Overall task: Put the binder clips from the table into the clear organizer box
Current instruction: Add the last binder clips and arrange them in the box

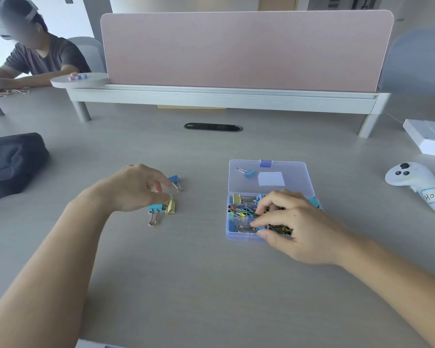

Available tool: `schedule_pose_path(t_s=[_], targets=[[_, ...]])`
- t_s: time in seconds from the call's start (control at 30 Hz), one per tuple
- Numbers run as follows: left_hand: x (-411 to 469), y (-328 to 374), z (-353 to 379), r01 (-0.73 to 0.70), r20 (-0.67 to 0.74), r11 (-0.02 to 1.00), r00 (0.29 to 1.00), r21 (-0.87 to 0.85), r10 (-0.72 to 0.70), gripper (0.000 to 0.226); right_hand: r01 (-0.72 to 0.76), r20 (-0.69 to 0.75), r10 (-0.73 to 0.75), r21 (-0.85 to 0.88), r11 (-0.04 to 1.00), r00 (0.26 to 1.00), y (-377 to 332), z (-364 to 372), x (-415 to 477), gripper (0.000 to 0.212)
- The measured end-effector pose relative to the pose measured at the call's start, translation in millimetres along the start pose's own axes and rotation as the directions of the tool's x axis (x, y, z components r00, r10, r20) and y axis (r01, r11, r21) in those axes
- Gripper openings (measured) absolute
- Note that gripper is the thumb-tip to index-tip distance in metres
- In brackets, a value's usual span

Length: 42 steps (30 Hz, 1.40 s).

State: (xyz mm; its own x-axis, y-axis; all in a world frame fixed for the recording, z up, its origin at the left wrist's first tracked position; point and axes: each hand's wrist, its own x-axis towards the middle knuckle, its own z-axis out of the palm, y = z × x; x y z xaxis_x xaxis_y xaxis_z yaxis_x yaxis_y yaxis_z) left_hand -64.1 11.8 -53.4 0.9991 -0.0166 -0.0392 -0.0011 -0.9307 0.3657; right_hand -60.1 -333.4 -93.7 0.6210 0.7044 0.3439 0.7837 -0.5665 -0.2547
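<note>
Clips (154, 208), blue, teal and yellow, lie on grey surface (211, 272) beneath left hand (136, 187), fingers (161, 181) loosely parted, empty. Right hand (295, 223) curls fingers inside open clear box (293, 175); grasp indeterminable. Pink divider (246, 51) behind.

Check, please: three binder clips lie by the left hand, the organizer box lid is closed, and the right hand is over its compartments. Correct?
Only the lid is wrong: the head view shows it open, lying flat behind the organizer box. The three binder clips by the left hand and the right hand over the compartments are right.
</note>
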Motion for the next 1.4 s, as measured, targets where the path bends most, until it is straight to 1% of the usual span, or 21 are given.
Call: schedule_pose_path(t_s=[0.1, 0.23, 0.5, 0.7, 0.9, 1.03, 1.13, 1.2, 1.37, 1.4], targets=[[1.8, 4.5, 6.3, 0.009, 0.053, 1.0, 0.999, 0.019, -0.01, 0.024, 0.001, -0.006, -0.001, 0.009, 1.0, 1.0, 0.5, 0.1, -0.2, 0.031], [4.6, 9.6, 13.2, 0.001, 0.027, 0.995, 1.0, 0.097, -0.004, 0.024, -0.005, 0.003, 0.005, 0.014, 1.0, 1.0, 0.6, 1.3, 0.1, 0.029], [5.9, 11.5, 14.8, -0.047, 0.004, 0.997, 0.999, 0.069, 0.047, 0.008, -0.003, 0.014, 0.003, 0.019, 1.0, 1.0, 0.3, 0.1, -0.2, 0.029], [7.2, 12.7, 15.6, -0.108, -0.034, 0.994, 0.993, 0.035, 0.109, 0.02, 0.0, 0.023, 0.0, 0.011, 1.0, 1.0, 0.7, -0.2, 0.0, 0.028], [4.8, 14.2, 13.4, -0.1, -0.069, 0.994, 0.993, -0.052, 0.096, 0.025, -0.009, 0.028, 0.009, 0.017, 1.0, 1.0, 2.3, 0.6, -0.1, 0.028], [0.8, 18.5, 11.0, -0.101, -0.044, 0.992, 0.994, -0.071, 0.098, 0.025, -0.003, 0.025, 0.003, 0.018, 1.0, 1.0, 2.3, 0.3, 0.0, 0.027], [-0.1, 17.3, 9.9, -0.089, -0.002, 0.995, 0.996, -0.049, 0.089, 0.032, -0.005, 0.021, 0.005, 0.029, 1.0, 1.0, 2.1, 0.1, -0.1, 0.027], [0.3, 17.6, 10.4, -0.079, 0.005, 0.997, 0.997, -0.018, 0.079, 0.031, -0.008, 0.022, 0.007, 0.036, 0.999, 1.0, 2.3, 0.3, 0.0, 0.027], [2.9, 19.3, 12.6, -0.08, -0.074, 0.996, 0.994, 0.025, 0.082, 0.019, -0.006, 0.012, 0.006, 0.044, 0.999, 1.0, 3.5, 0.6, 0.4, 0.027], [3.8, 17.8, 12.9, -0.087, -0.102, 0.996, 0.991, 0.031, 0.089, 0.02, -0.004, 0.008, 0.004, 0.047, 0.999, 1.0, 3.4, 0.5, 0.2, 0.028]])
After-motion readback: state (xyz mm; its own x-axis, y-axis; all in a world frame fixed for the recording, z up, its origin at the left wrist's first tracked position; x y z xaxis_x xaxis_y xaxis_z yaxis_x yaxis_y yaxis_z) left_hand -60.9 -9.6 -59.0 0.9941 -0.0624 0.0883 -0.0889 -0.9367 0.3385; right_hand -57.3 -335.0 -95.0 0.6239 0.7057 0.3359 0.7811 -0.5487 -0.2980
